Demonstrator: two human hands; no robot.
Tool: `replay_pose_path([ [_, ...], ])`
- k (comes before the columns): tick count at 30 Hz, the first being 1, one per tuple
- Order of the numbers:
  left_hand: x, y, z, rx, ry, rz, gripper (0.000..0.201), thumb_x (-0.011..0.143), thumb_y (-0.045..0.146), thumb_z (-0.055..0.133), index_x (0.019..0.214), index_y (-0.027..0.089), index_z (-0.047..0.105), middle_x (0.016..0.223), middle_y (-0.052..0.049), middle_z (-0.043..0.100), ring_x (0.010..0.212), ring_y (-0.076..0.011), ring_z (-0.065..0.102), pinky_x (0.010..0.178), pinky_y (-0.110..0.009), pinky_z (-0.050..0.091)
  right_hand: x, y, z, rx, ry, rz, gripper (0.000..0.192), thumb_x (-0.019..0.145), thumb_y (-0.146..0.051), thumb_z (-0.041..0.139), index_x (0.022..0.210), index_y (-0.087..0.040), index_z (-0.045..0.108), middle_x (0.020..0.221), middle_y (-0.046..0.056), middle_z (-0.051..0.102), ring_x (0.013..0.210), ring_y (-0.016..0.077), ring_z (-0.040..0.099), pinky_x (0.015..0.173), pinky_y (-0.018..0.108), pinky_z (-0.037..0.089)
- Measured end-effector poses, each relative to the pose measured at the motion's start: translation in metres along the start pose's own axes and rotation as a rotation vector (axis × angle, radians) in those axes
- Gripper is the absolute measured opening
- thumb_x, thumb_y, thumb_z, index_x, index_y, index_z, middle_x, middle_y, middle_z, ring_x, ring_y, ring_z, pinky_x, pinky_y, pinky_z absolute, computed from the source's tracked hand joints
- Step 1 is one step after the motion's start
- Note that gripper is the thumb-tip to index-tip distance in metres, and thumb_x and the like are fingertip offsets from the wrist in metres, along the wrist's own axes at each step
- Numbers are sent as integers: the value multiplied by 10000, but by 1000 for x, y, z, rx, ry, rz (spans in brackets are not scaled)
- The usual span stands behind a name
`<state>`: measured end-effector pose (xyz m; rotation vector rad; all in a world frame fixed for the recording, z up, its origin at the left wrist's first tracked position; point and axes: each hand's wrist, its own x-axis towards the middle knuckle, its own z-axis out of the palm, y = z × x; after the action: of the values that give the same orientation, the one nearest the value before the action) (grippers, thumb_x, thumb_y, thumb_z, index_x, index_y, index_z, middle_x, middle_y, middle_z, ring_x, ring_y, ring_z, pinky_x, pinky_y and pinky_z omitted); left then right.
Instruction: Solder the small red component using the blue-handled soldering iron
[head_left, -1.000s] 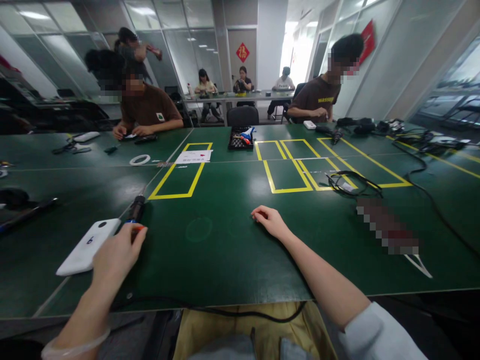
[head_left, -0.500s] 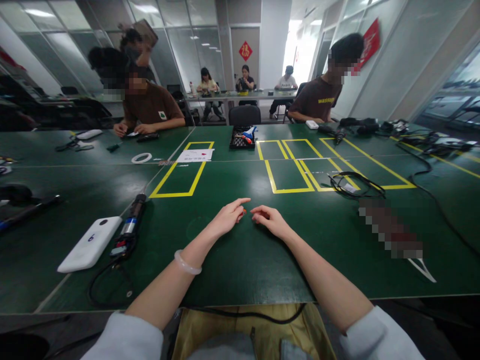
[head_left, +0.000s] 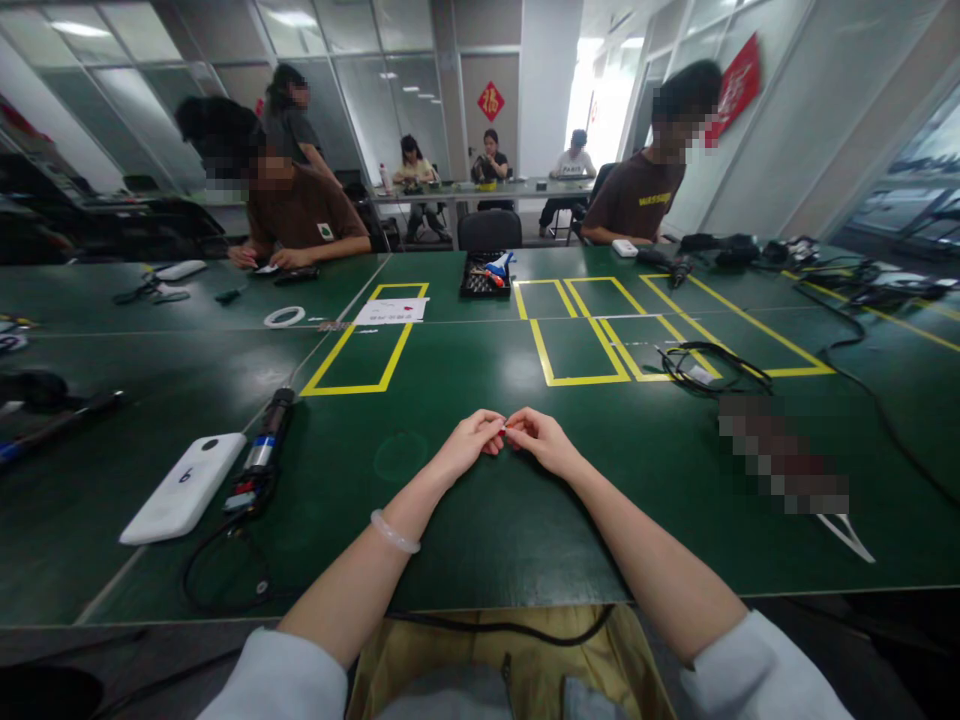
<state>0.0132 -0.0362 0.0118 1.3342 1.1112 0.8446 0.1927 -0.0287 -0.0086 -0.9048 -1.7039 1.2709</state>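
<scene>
Your left hand (head_left: pixel 471 441) and right hand (head_left: pixel 541 440) meet fingertip to fingertip on the dark green tabletop (head_left: pixel 480 520), pinching between them a tiny red-orange piece (head_left: pixel 504 430), too small to make out, well right of the white rectangular device (head_left: pixel 184 487).

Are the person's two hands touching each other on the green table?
Touching. The head view shows the left hand and right hand meeting at the fingertips above the green table, with no table visible between them and something tiny and red pinched there.
</scene>
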Motion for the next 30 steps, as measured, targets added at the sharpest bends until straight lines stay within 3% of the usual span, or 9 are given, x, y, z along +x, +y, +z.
replay_pose_path([
  [4, -3, 0, -2, -34, 4, -32, 317, 766, 399, 676, 875, 124, 563, 730, -32, 642, 651, -108, 598, 683, -266, 468, 0, 2, 0, 16, 22, 12, 299, 818, -433, 632, 930, -161, 575, 773, 20, 648, 638, 119, 591, 617, 245, 473],
  [12, -3, -2, -3, -39, -24, 58, 351, 699, 365, 749, 895, 137, 569, 756, -33, 665, 674, -115, 616, 700, -275, 482, 1, 5, -1, 32, 34, 12, 268, 833, -425, 603, 901, -168, 568, 723, 0, 616, 635, 121, 578, 616, 249, 460],
  [21, -4, -2, -4, -34, 38, 41, 312, 713, 377, 723, 879, 134, 619, 806, -50, 671, 765, -145, 639, 758, -301, 497, -1, 4, -2, -93, 9, -40, 238, 834, -402, 607, 896, -172, 599, 779, -1, 612, 653, 114, 531, 621, 237, 426],
  [30, -3, -3, -9, 171, 66, 163, 265, 730, 370, 696, 862, 143, 655, 853, -69, 703, 789, -181, 654, 764, -318, 494, 1, 1, -2, -160, 58, -15, 234, 787, -339, 645, 942, -164, 629, 800, 15, 641, 686, 126, 549, 622, 241, 421],
])
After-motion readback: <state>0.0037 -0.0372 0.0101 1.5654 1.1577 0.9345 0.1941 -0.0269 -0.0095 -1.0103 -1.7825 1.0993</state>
